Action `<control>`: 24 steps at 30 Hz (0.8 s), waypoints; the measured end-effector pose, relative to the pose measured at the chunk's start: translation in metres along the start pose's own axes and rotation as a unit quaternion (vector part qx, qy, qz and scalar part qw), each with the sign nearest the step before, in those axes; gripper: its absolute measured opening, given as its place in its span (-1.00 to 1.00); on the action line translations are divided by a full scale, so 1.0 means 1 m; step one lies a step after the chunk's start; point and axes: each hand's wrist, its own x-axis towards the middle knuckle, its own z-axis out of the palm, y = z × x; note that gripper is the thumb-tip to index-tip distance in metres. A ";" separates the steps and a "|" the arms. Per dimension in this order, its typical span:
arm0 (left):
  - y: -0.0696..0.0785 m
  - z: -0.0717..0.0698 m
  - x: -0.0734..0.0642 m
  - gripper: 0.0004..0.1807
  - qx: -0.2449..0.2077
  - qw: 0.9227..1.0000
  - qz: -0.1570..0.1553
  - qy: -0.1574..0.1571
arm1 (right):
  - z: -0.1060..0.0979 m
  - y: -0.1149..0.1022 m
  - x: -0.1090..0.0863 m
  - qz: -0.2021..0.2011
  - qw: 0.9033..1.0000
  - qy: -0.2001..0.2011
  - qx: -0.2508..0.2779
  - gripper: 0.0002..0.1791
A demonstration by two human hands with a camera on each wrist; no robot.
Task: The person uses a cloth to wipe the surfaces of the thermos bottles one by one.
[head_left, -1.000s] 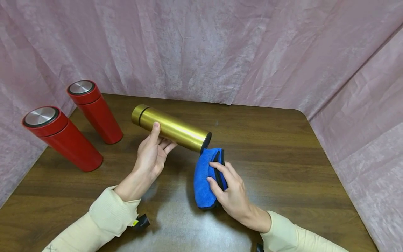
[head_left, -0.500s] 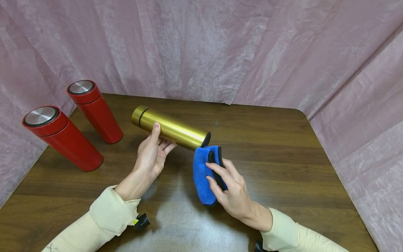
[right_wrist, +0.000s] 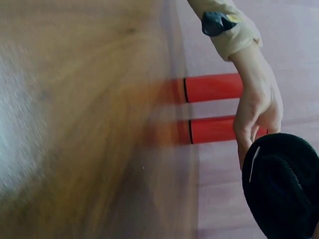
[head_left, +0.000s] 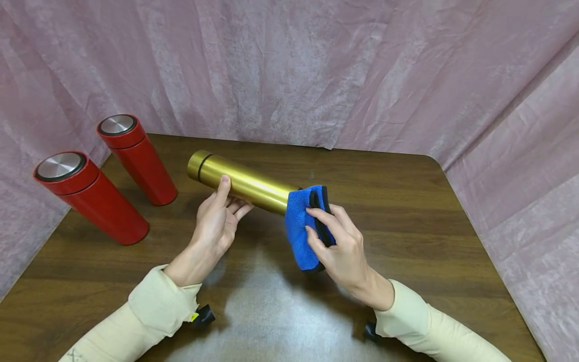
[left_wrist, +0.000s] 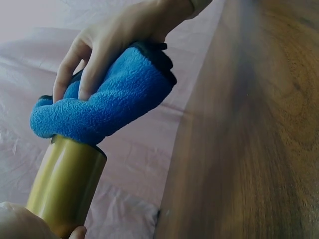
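My left hand (head_left: 216, 223) grips a gold vacuum flask (head_left: 249, 185) around its middle, thumb on top and fingers beneath. The flask lies tilted above the table, its lid end to the upper left and its base to the right. My right hand (head_left: 343, 251) pinches a folded blue cloth (head_left: 300, 229) with black edging. The cloth laps over the base end of the flask in the head view. From the left wrist, the cloth (left_wrist: 114, 102) sits against the rim of the flask's base (left_wrist: 70, 179). In the right wrist view the folded cloth (right_wrist: 281, 184) looks dark and hides the flask.
Two red flasks (head_left: 97, 201) (head_left: 142, 163) with silver-topped lids stand upright at the left of the wooden table (head_left: 407, 226). A pink curtain (head_left: 289, 75) hangs behind the table and along its sides.
My right hand has moved up and slightly right with the cloth, from just below the flask's base to over that end. The left hand and flask have hardly moved.
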 end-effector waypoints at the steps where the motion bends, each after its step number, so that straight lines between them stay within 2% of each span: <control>1: 0.000 0.000 0.000 -0.68 0.002 1.000 0.000 -0.001 | 0.000 0.001 0.001 0.004 1.000 0.002 -0.003 -0.58; 9: -0.001 -0.002 -0.001 -0.64 0.015 1.000 -0.004 -0.010 | -0.004 0.017 0.009 0.049 0.999 0.012 -0.020 -0.58; 16: -0.003 -0.002 -0.002 -0.63 0.012 1.000 0.000 -0.017 | -0.003 0.028 0.006 0.067 0.997 0.010 -0.036 -0.61; 24: -0.006 -0.002 -0.001 -0.64 0.003 1.000 0.002 -0.018 | 0.000 0.028 -0.002 0.093 0.995 -0.029 -0.038 -0.57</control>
